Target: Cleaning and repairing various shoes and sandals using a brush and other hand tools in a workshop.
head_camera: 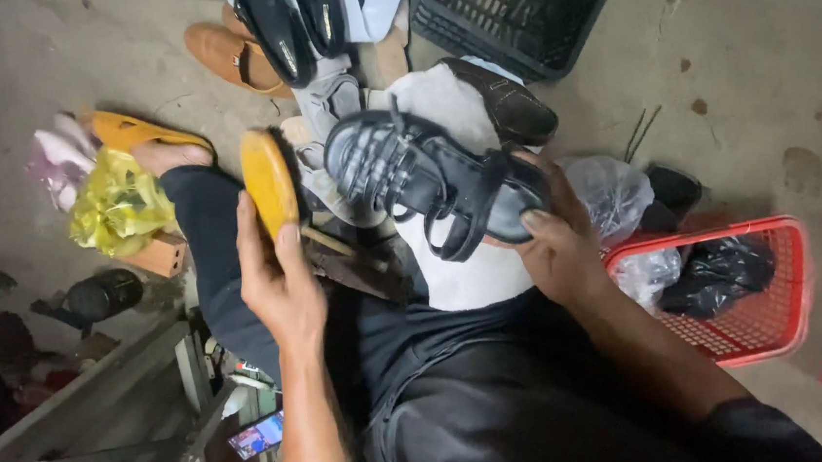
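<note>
Brushing: a black strappy sandal (431, 180) is held over the lap, with a yellow-backed shoe brush (270, 178) raised beside it at 9 o'clock.
Left hand (283, 280): fingers closed round the brush's lower end, bristles facing the sandal.
Right hand (553, 239): clamped on the sandal's heel end, thumb on top, toe pointing to 10 o'clock.
Technique, as judged: steady the heel grip, keep strokes short along the straps, and turn the sandal rather than the brush to reach under the buckles.
Sandal position: centre of view, above a white cloth (468, 266) on the knees.
Count, footwear: one sandal in hand; one dark brown shoe (509, 106) at 1 o'clock; one tan loafer (231, 59) at 11; two black shoes (292, 20) at 12.
Count, baskets: one red (789, 309) at 4 o'clock, one black crate (531, 16) at 1.
Count, brushes: one.
</note>
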